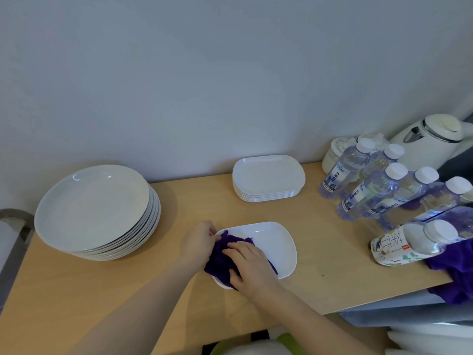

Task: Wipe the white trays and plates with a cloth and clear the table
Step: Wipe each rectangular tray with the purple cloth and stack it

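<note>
Right now a single white tray (pixel 276 242) lies on the wooden surface (pixel 332 265), near the front edge, between the stack of round plates (pixel 94 208) to the left and the stack of trays (pixel 268 178) by the wall. Its left half is covered by the purple cloth (pixel 222 254). The left hand (pixel 198 240) pinches the tray's far-left rim, fingers curled over the edge, steadying it. The right hand (pixel 252 265) presses the cloth down, its grip released, fingers fairly flat. To wipe well, I judge the cloth should sweep rightward across the bare half and round the raised rim, while the left hand stops the tray sliding toward the water bottles (pixel 371 190).
</note>
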A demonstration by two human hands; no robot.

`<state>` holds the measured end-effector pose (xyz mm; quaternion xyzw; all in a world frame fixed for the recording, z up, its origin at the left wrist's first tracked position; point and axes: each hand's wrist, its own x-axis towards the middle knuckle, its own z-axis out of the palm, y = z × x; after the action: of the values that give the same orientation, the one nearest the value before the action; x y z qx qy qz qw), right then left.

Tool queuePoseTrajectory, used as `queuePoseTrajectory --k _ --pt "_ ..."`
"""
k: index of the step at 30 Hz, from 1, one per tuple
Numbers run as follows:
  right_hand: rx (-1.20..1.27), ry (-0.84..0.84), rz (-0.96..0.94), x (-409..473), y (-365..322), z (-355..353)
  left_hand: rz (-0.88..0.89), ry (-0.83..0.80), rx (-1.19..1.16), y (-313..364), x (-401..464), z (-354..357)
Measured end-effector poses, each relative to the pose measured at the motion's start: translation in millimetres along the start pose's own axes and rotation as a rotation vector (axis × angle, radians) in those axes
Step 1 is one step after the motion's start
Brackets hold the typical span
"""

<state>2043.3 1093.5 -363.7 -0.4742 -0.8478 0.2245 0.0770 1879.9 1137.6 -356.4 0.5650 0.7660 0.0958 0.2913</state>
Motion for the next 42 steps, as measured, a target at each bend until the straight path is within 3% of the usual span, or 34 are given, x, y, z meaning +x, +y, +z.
queuePoseTrajectory --k 10,23,32,42 --pt "-0.041 -0.056 0.047 3 1 -11 0.102 0.089 0.114 2 -6 4" --pt "-0.163 -0.099 0.175 5 -8 -7 0.068 0.104 0.12 6 -9 0" --pt "-0.167 -0.045 0.295 4 4 -27 0.064 0.149 -0.094 -4 -6 -16" --pt "-0.175 -0.06 0.325 -9 6 -26 0.069 0.458 0.005 -20 -12 -70"
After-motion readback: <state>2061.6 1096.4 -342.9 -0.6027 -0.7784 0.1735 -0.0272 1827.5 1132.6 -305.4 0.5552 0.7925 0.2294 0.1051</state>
